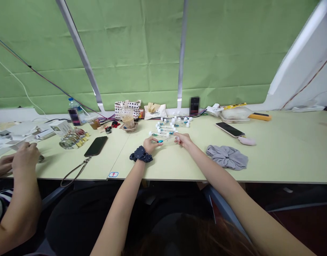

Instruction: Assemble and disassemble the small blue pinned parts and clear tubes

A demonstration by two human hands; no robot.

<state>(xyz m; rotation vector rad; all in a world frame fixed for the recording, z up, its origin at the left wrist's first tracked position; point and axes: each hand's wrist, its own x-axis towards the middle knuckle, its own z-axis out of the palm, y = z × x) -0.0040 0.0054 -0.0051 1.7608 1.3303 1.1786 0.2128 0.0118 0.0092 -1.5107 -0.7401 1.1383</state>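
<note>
My left hand [150, 145], with a dark dotted scrunchie [141, 155] on its wrist, is closed in a pinch on a thin tool with a teal handle [160, 141]. Its fine shaft points right, toward my right hand [184, 140]. That hand's fingers are closed on a small white piece [177, 138], possibly a cap; its exact kind is too small to tell. Just beyond both hands lie several clear tubes with white caps [159, 134], with green and teal bits inside them.
A grey cloth headband [227, 157] and a phone [229, 129] lie to the right. On the left are another phone [96, 146], stacked eyeglasses [72, 139] and an iced drink cup [127, 118]. A co-worker's hands [25, 156] are at the far left.
</note>
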